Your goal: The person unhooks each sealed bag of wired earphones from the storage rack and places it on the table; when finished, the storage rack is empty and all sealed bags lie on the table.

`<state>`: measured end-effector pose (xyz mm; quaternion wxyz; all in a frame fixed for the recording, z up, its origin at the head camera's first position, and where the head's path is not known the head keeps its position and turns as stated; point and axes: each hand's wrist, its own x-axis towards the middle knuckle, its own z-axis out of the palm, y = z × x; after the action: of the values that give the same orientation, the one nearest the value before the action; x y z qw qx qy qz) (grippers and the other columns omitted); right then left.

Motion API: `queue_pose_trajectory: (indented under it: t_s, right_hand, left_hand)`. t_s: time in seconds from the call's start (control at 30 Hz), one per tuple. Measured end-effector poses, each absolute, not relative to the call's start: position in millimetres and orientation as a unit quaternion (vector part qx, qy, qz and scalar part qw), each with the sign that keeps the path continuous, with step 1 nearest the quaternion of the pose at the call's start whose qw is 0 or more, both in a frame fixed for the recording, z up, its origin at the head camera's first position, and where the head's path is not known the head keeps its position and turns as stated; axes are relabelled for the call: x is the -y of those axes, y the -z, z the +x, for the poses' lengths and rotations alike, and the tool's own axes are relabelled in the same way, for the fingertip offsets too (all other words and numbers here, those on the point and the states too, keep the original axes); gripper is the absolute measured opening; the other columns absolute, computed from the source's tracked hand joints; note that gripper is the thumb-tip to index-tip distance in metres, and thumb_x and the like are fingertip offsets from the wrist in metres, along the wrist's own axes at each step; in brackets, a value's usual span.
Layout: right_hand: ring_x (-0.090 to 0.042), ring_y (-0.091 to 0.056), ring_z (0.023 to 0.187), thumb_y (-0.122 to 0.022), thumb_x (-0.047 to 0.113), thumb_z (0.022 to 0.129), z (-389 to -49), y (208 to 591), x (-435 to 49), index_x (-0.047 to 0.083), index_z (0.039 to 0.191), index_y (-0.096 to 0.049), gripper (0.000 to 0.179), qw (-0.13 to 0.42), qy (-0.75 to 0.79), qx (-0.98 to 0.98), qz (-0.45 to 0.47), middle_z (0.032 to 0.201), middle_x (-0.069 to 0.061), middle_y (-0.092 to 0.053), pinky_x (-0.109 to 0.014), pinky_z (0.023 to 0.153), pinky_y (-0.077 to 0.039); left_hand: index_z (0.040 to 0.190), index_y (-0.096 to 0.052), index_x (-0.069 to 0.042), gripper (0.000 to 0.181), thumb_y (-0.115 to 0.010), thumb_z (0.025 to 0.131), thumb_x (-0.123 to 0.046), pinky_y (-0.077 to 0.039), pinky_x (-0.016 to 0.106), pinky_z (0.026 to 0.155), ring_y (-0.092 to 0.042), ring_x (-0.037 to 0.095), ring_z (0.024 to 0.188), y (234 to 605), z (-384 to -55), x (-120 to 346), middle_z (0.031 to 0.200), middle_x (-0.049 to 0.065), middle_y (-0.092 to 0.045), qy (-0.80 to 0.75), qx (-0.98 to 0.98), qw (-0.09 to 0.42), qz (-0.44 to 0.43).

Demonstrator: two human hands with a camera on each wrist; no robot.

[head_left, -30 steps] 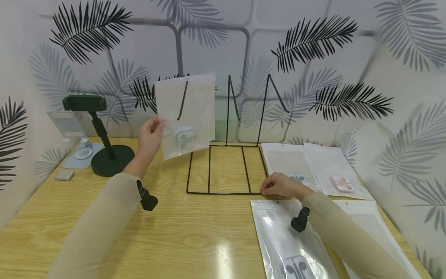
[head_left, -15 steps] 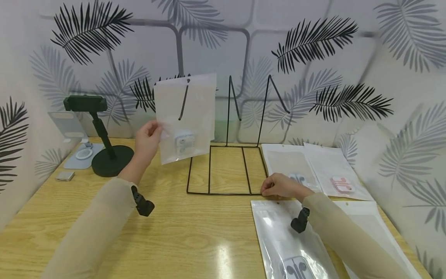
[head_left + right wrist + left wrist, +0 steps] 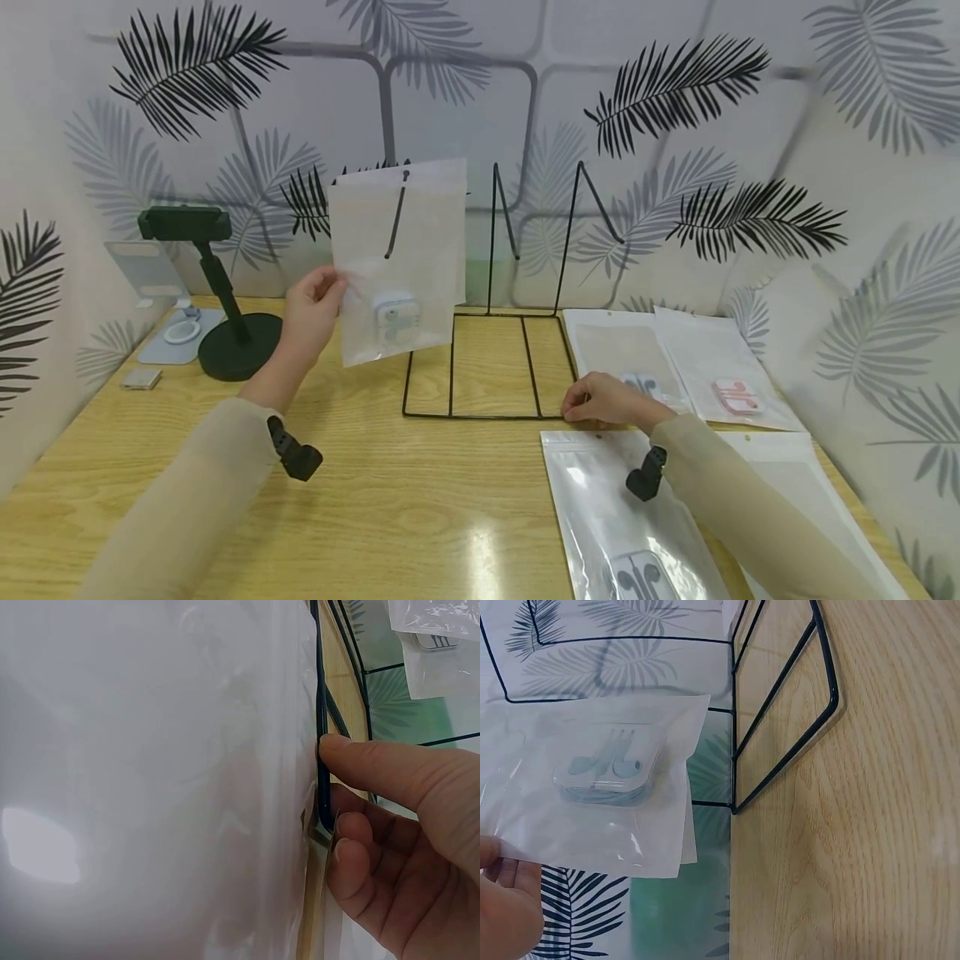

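Note:
My left hand point(image 3: 311, 312) pinches the left edge of a white zip bag point(image 3: 360, 242) between thumb and fingers. Inside the bag sits a clear case of earphones point(image 3: 604, 769). The bag hangs from the left prong point(image 3: 395, 221) of a black wire rack point(image 3: 487, 417); the prong comes through the hole near its top and slants down in front. Another bag shows behind it, mostly hidden. At the rack's front right corner, my right hand point(image 3: 611, 398) grips the base wire, with the thumb on the near side in the right wrist view.
Two more prongs point(image 3: 506, 212) rise at the middle and right. Several bags lie at right, including one with pink earphones point(image 3: 737, 396) and a glossy one point(image 3: 600, 492) nearest. A dark green stand point(image 3: 236, 342) and a pale blue holder point(image 3: 168, 337) stand at left.
My left hand has moved down and slightly left, and the bag's lower edge has come down with it. The hole at the prong now shows. My right hand stays put.

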<state>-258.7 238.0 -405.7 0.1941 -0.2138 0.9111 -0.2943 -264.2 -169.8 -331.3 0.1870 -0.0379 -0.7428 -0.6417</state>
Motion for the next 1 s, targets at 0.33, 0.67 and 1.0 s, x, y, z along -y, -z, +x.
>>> queue_pose_trajectory:
  t_s: [0.33,0.67,1.0]
  right_hand:
    - [-0.011,-0.049,0.058,-0.067,0.011,0.085,-257.2,405.7,-237.3,0.011,0.084,-0.071,0.004,0.198,0.294,-0.912,-0.208,0.074,0.004,-0.063,-0.026,0.047,-0.043]
    - [-0.011,-0.048,0.057,-0.067,0.011,0.085,-258.8,404.6,-238.8,0.010,0.084,-0.071,0.004,0.197,0.299,-0.911,-0.205,0.074,0.003,-0.063,-0.025,0.046,-0.042]
    - [-0.011,-0.049,0.057,-0.068,0.012,0.084,-259.1,406.9,-239.3,0.009,0.084,-0.071,0.004,0.194,0.302,-0.908,-0.217,0.074,0.003,-0.063,-0.025,0.046,-0.042]
  left_hand:
    - [0.118,-0.054,0.008,0.031,-0.051,0.096,-0.015,-0.047,0.015,0.069,-0.050,0.009,0.086,332.1,-252.6,173.8,0.099,0.004,-0.053,0.630,0.758,0.163,-0.032]
    - [0.118,-0.053,0.008,0.034,-0.052,0.096,-0.017,-0.048,0.014,0.070,-0.051,0.009,0.085,329.3,-239.4,174.1,0.100,0.006,-0.054,0.628,0.764,0.146,-0.035]
    - [0.118,-0.055,0.006,0.032,-0.052,0.096,-0.016,-0.050,0.014,0.069,-0.052,0.010,0.083,333.2,-228.0,177.7,0.097,0.005,-0.055,0.618,0.772,0.144,-0.038]
